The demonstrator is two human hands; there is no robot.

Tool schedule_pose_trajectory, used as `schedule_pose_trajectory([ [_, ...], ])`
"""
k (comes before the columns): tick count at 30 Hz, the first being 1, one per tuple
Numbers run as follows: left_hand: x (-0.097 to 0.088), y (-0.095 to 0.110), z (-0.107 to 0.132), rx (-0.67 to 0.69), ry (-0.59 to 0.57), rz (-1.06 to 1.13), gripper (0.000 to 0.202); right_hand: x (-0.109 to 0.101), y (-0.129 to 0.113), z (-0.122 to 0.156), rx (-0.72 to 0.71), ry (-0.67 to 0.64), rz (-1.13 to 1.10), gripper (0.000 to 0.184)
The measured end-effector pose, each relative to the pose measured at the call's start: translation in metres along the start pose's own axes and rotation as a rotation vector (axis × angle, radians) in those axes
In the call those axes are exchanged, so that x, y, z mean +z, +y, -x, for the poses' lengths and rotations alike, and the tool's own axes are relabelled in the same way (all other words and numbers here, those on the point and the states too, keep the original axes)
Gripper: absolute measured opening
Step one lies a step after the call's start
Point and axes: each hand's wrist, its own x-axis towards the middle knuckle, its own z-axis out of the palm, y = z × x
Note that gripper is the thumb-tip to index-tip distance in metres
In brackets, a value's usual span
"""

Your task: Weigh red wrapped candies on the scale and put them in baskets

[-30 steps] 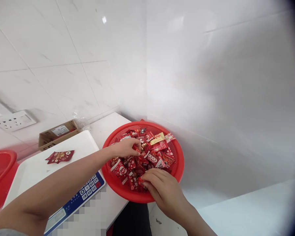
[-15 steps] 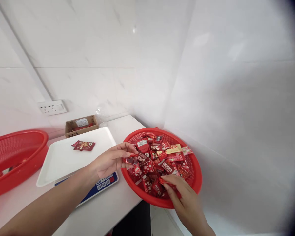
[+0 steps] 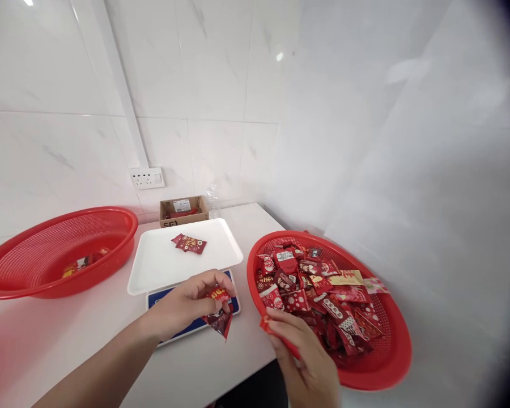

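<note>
While the right hand (image 3: pixel 306 357) pinches a red-wrapped sweet (image 3: pixel 265 324), the left hand (image 3: pixel 185 303) grips candy packets (image 3: pixel 221 322), nearer the white scale tray (image 3: pixel 151 269).

And here comes the left grip (image 3: pixel 185 303), a bare hand of slender build, fingers (image 3: pixel 212 278) slim and rounded, thumb (image 3: pixel 204 307) in plain sight! Running back from it, the bare forearm (image 3: pixel 106 362), smooth in outline, narrowest at the wrist (image 3: pixel 153 327) and broadening steadily towards the bottom of the view. Across to the right grip (image 3: pixel 301 354), and it's another bare hand, just as slim, cut off by the lower edge. Down below, there's black clothing (image 3: pixel 261 388) at the leg, plain and very dark, its weave too dim to make out.
</note>
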Motion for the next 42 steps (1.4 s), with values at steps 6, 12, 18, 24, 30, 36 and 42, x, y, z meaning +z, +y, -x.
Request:
schedule_pose_trajectory([
  [6,-0.035,0.003,0.014,0.083,0.156,-0.155,0.013,0.059,0.000,-0.024,-0.011,-0.144,-0.010,0.023],
  [12,-0.078,0.001,0.023,0.127,0.325,-0.283,0.029,0.118,0.012,-0.051,0.068,-0.278,0.001,0.028],
  [18,-0.111,0.005,0.028,0.181,0.412,-0.295,0.035,0.161,0.006,-0.071,0.156,-0.370,-0.030,0.035],
  [24,-0.128,-0.008,0.020,0.252,0.324,-0.264,0.036,0.192,-0.013,-0.070,0.462,-0.503,-0.613,0.041],
  [30,-0.133,-0.013,0.010,0.252,0.269,-0.397,0.037,0.198,-0.006,-0.077,0.540,-0.386,-0.574,0.035],
  [36,-0.148,-0.016,0.004,0.292,0.396,-0.446,0.039,0.180,0.011,-0.089,0.524,-0.234,-0.210,0.024],
  [42,-0.149,-0.025,0.003,0.286,0.349,-0.390,0.042,0.180,0.005,-0.088,0.413,-0.334,-0.171,0.029],
])
